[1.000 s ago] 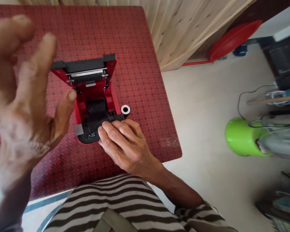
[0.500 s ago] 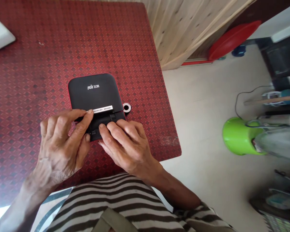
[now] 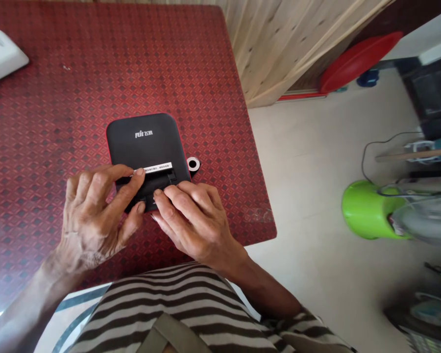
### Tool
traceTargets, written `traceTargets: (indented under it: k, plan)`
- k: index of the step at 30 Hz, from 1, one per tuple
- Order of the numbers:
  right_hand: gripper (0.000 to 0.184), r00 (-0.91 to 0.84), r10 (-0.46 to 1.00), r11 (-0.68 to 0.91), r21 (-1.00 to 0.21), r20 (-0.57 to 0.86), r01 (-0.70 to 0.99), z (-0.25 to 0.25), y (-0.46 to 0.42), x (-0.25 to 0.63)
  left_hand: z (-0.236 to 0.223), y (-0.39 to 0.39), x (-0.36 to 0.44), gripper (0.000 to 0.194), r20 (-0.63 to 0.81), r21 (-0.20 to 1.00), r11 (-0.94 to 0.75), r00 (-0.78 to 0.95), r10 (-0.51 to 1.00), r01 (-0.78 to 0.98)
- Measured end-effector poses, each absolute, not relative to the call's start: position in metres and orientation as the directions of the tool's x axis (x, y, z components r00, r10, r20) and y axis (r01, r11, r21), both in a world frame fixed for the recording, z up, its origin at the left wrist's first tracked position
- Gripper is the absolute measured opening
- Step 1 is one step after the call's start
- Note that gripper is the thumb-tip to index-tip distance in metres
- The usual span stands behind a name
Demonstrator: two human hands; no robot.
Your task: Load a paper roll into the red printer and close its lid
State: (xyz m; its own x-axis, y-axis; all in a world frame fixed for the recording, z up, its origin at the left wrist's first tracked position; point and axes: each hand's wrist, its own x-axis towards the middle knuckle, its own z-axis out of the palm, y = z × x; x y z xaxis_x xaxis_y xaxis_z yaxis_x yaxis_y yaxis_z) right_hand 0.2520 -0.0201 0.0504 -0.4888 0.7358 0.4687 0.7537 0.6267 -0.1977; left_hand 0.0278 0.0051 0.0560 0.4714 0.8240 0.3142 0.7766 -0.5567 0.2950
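A small black receipt printer (image 3: 147, 144) with a red base lies on the red patterned table (image 3: 77, 98), its lid closed and a white strip of paper (image 3: 156, 168) showing at the slot. My left hand (image 3: 95, 215) grips the printer's near left edge, with the index fingertip on the paper strip. My right hand (image 3: 191, 220) rests curled on the printer's near right corner, fingers pressed on its front panel. A small white paper roll core (image 3: 193, 163) sits on the table just right of the printer.
A white flat device (image 3: 2, 56) lies at the table's far left. Beyond the table's right edge is pale floor with a green fan base (image 3: 371, 211), cables, a red basin (image 3: 356, 59) and a wooden wall. My striped shirt fills the bottom.
One second ago the printer lid stood open and my left hand was raised. The lid is now closed and my left hand has come down onto its front edge.
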Motion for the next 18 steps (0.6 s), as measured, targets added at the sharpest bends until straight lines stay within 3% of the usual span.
traceTargets:
  k: [2, 5, 7, 8, 10, 12, 18]
  plan:
    - [0.025, -0.475, 0.724, 0.635, -0.213, 0.501, 0.743, 0.05, -0.021, 0.254, 0.057, 0.004, 0.026, 0.05, 0.34, 0.437, -0.527, 0.408, 0.847, 0.729]
    - [0.028, -0.384, 0.72, 0.625, -0.3, 0.579, 0.721, 0.05, -0.023, 0.258, 0.057, 0.002, 0.019, 0.041, 0.362, 0.724, -0.331, 0.076, 0.929, 0.605]
    - [0.025, -0.262, 0.729, 0.587, -0.38, 0.633, 0.715, 0.048, -0.023, 0.261, 0.055, 0.003, 0.014, 0.034, 0.235, 0.884, -0.156, -0.13, 0.963, 0.441]
    - [0.022, -0.192, 0.735, 0.559, -0.42, 0.651, 0.715, 0.046, -0.023, 0.262, 0.052, 0.003, 0.011, 0.029, 0.127, 0.933, -0.066, -0.154, 0.98, 0.355]
    - [0.017, -0.084, 0.751, 0.5, -0.481, 0.655, 0.72, 0.043, -0.022, 0.265, 0.046, 0.004, 0.008, 0.021, -0.091, 0.965, 0.11, -0.092, 0.992, 0.239]
    - [0.017, -0.044, 0.775, 0.458, -0.512, 0.631, 0.727, 0.039, -0.021, 0.267, 0.04, 0.003, 0.007, 0.02, -0.21, 0.958, 0.21, -0.02, 0.977, 0.196]
    - [0.022, -0.068, 0.809, 0.443, -0.528, 0.584, 0.725, 0.029, -0.022, 0.266, 0.035, -0.001, 0.02, 0.017, -0.281, 0.95, 0.277, 0.008, 0.96, 0.142]
